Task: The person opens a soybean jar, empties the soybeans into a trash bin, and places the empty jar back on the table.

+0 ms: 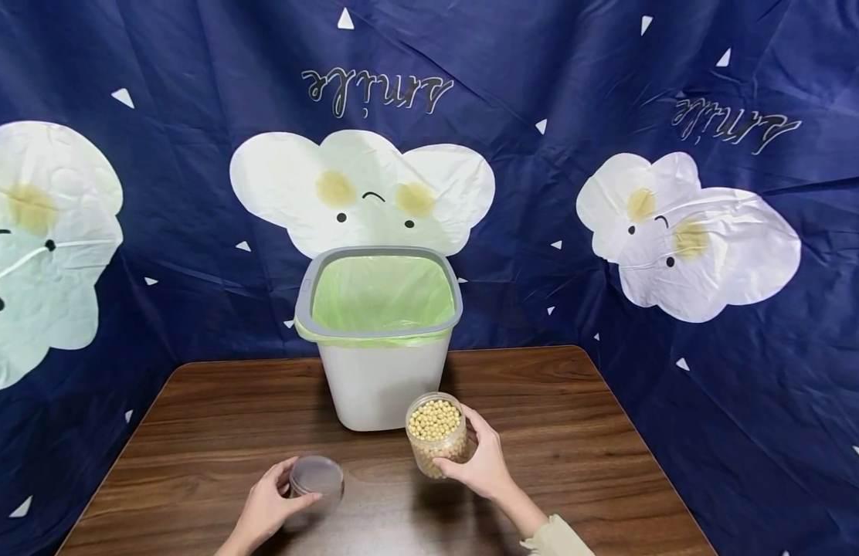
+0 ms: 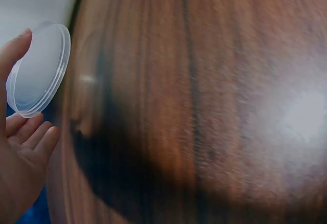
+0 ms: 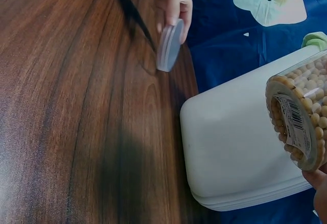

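In the head view, the right hand (image 1: 481,462) grips the uncovered jar (image 1: 429,454) of pale balls (image 1: 435,421) above the counter (image 1: 555,440), near the bin (image 1: 384,386); a level hold should prevent spills. In the left wrist view, the left hand (image 2: 20,170) holds the lid (image 2: 41,73) by its rim, suitably light. The right wrist view shows jar and lid well apart, leaving handling room.

This looks like a small screened-off space, homely in its decoration, though whether it lies in a home or a studio cannot be told. Dark blue cloth (image 1: 541,62) hangs in folds beyond the far edge and both side edges of a wood-grain counter (image 1: 555,432), printed with clouds (image 1: 363,170), white triangles (image 1: 345,20) and upside-down lettering (image 1: 381,90) reading "smile". A household bin (image 1: 388,386) with a green liner (image 1: 381,289) stands near the far edge's middle.
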`<control>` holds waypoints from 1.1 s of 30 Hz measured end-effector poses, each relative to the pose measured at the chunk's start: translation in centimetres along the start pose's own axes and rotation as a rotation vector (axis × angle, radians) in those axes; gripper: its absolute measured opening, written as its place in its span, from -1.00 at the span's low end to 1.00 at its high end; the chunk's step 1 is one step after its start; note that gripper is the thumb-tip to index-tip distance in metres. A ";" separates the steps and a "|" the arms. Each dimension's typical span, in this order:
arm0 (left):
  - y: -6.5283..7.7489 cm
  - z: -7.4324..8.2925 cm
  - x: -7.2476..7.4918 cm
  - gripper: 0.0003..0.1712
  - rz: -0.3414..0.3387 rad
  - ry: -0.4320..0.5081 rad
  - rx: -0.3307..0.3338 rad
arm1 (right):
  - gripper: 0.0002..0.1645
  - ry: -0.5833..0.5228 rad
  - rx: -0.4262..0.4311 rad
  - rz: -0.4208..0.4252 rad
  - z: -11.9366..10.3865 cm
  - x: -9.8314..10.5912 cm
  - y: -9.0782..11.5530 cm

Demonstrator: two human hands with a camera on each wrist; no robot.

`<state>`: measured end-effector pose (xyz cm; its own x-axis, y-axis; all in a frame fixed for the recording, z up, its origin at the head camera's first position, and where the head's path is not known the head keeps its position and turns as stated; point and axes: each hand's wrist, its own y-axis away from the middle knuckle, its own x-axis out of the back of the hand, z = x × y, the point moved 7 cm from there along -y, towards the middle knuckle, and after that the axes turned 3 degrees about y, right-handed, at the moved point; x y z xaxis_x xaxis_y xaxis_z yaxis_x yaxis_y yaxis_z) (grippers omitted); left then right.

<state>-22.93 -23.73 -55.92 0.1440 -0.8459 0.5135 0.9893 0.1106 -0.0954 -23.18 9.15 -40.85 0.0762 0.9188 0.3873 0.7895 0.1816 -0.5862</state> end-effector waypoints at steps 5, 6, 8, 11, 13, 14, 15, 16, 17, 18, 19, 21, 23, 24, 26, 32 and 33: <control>0.6 -0.6 -0.4 -0.07 -0.045 -0.134 0.008 | -0.13 0.001 0.009 0.007 -0.1 0.1 0.1; 0.6 -0.6 -0.5 -0.06 -0.051 -0.155 0.002 | -0.13 0.004 0.013 0.009 -0.1 0.1 0.1; 0.7 -0.6 -0.6 -0.06 -0.060 -0.191 -0.016 | -0.13 0.008 0.019 0.014 -0.1 0.1 0.1; 0.7 -0.6 -0.7 -0.06 -0.060 -0.229 -0.055 | -0.12 0.015 0.021 0.021 0.0 0.2 0.2; 0.7 -0.4 -0.7 -0.06 -0.055 -0.251 -0.082 | -0.12 0.015 0.019 0.022 0.0 0.2 0.2; 0.8 -0.4 -0.7 -0.06 -0.050 -0.259 -0.093 | -0.12 0.016 0.016 0.022 0.0 0.2 0.2; 0.8 -0.4 -0.7 -0.06 -0.045 -0.267 -0.101 | -0.12 0.016 0.013 0.022 0.0 0.2 0.2; 0.9 -0.4 -0.7 -0.06 -0.040 -0.273 -0.112 | -0.12 0.015 0.011 0.022 0.1 0.2 0.2; 0.9 -0.3 -0.7 -0.06 -0.034 -0.280 -0.122 | -0.12 0.013 0.008 0.022 0.1 0.3 0.2; 1.0 -0.3 -0.7 -0.06 -0.032 -0.291 -0.129 | -0.12 0.012 0.004 0.021 0.1 0.3 0.2; 1.0 -0.3 -0.7 -0.06 -0.030 -0.298 -0.135 | -0.12 0.010 -0.001 0.021 0.1 0.3 0.2; 1.1 -0.3 -0.8 -0.05 -0.035 -0.311 -0.139 | -0.12 0.005 -0.010 0.021 0.2 0.3 0.1; 1.2 -0.4 -0.9 -0.04 -0.045 -0.323 -0.132 | -0.12 0.005 -0.015 0.020 0.3 0.4 0.1; 1.2 -0.5 -0.9 -0.04 -0.053 -0.328 -0.124 | -0.12 0.005 -0.019 0.019 0.4 0.4 0.1; 1.2 -0.6 -1.0 -0.03 -0.059 -0.333 -0.117 | -0.12 0.005 -0.022 0.017 0.4 0.4 0.1; 1.2 -0.6 -0.9 -0.02 -0.040 -0.333 -0.131 | -0.13 0.013 -0.011 0.020 0.6 0.5 0.1; 1.1 -0.5 -0.9 -0.02 -0.039 -0.331 -0.132 | -0.13 0.014 -0.009 0.022 0.6 0.5 0.1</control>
<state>-21.94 -23.12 -56.92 0.1270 -0.6309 0.7654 0.9858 -0.0053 -0.1680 -23.41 9.83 -41.14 0.1020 0.9173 0.3849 0.7930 0.1587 -0.5882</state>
